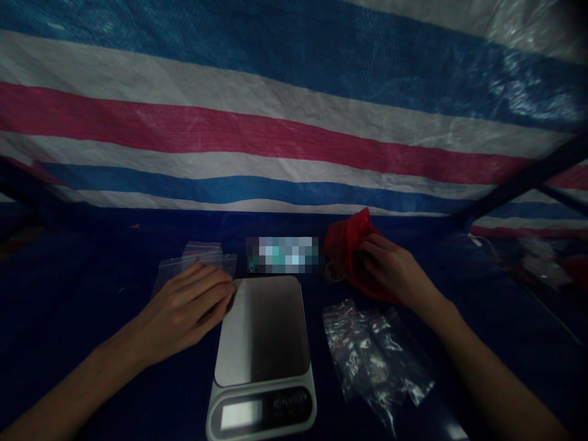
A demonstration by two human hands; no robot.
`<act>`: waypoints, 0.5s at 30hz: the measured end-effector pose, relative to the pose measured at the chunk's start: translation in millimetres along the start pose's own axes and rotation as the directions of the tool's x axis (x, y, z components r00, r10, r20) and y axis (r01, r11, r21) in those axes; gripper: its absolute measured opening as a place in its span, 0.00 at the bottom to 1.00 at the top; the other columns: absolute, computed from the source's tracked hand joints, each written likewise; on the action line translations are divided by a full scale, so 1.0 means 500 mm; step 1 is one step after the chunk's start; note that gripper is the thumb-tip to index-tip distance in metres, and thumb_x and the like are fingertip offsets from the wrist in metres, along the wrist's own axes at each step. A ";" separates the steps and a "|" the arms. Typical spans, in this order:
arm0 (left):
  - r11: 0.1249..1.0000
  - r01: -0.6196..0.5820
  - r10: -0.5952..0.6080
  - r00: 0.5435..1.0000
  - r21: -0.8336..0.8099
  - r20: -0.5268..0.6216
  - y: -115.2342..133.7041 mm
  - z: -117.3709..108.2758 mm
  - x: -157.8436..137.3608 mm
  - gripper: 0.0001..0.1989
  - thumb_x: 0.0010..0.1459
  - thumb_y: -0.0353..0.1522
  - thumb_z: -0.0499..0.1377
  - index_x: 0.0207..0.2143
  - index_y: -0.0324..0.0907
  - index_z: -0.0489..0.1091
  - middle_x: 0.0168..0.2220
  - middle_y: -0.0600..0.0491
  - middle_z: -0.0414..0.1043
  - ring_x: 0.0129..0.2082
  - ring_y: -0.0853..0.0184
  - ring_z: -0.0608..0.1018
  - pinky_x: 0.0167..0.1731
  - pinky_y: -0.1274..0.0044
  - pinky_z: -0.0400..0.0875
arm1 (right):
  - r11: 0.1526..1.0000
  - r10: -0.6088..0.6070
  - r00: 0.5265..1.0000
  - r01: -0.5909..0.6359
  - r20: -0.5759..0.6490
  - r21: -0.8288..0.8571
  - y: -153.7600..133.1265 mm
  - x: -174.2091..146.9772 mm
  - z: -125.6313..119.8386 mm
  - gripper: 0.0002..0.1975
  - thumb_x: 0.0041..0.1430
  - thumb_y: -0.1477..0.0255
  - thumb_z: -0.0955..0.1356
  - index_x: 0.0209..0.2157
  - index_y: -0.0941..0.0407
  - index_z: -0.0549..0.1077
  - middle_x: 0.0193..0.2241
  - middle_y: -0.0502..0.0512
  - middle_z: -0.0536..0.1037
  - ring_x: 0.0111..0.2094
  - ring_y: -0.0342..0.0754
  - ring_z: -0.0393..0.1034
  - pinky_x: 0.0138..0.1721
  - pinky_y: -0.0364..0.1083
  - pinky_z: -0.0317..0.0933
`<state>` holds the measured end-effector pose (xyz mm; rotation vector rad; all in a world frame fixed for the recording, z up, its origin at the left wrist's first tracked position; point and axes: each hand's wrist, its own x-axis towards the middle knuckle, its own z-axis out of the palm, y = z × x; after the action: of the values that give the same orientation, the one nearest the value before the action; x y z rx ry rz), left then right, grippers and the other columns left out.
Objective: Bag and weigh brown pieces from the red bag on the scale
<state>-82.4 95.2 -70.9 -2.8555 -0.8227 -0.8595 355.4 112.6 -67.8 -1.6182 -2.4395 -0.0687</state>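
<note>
A silver kitchen scale (264, 331) with a grey display panel stands in front of me. My left hand (195, 303) rests by its upper left edge, fingers lightly bent and close together over clear zip bags (202, 250); nothing shows held in it. On the right, my right hand (390, 269) reaches into the folds of a red bag (337, 239), with its fingers curled at the material and the fingertips hidden. Beside the red bag lies a small round clear object (334, 272), too dim to name. Several clear zip bags (376, 355) lie below my right wrist.
Behind the scale lies a phone-like device with a blurred screen (287, 254). A blue surface (114, 245) lies under everything. A striped tarp (275, 135) hangs along the back, and a dark frame bar (514, 177) slants at the right.
</note>
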 end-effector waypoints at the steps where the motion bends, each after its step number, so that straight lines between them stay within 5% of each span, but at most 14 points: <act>1: 1.000 0.001 -0.001 1.000 -0.005 0.008 0.000 0.000 -0.001 0.08 0.66 0.23 0.59 0.45 0.39 0.74 0.41 0.50 0.79 0.42 0.64 0.80 0.45 0.70 0.75 | 1.000 0.006 1.000 -0.006 -0.002 0.018 0.000 0.000 -0.002 0.13 0.63 0.81 0.62 0.42 0.56 0.75 0.43 0.59 0.78 0.40 0.53 0.76 0.40 0.50 0.70; 15: 0.999 -0.033 0.033 0.999 0.011 -0.010 0.002 -0.002 0.009 0.07 0.67 0.23 0.58 0.44 0.38 0.72 0.40 0.49 0.79 0.41 0.64 0.80 0.44 0.69 0.75 | 0.981 0.022 0.998 -0.009 -0.066 0.192 0.009 0.001 -0.007 0.13 0.70 0.76 0.63 0.47 0.54 0.78 0.46 0.59 0.79 0.43 0.54 0.78 0.45 0.52 0.73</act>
<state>-79.1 96.2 -67.7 -2.8438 -0.7748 -0.8627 360.0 114.1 -64.6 -1.5251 -2.3039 0.1093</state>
